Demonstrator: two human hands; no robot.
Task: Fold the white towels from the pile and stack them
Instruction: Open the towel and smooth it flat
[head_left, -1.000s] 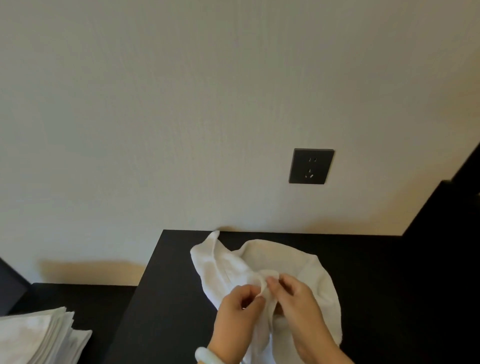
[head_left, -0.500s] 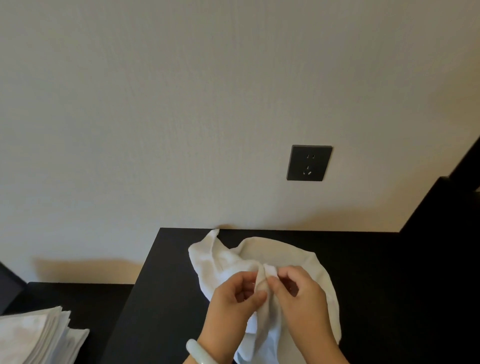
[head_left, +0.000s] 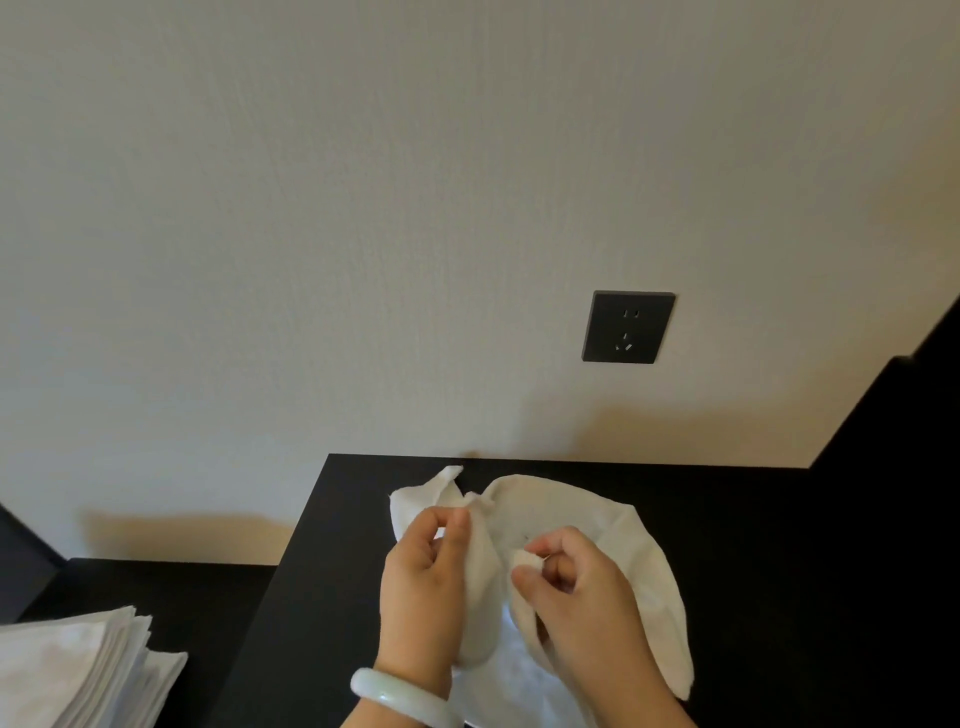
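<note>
Left hand (head_left: 421, 587), right hand (head_left: 577, 597) parted — pinching one towel (head_left: 641, 564).

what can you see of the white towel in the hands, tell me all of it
The towel is a white, soft-looking cloth, unfolded and crumpled into loose folds, with one corner sticking up at its far left. It is bunched over the black table near the wall, and its near part runs out of view at the bottom. The left hand pinches a raised edge on the left side. The right hand pinches another bit of edge near the middle.
</note>
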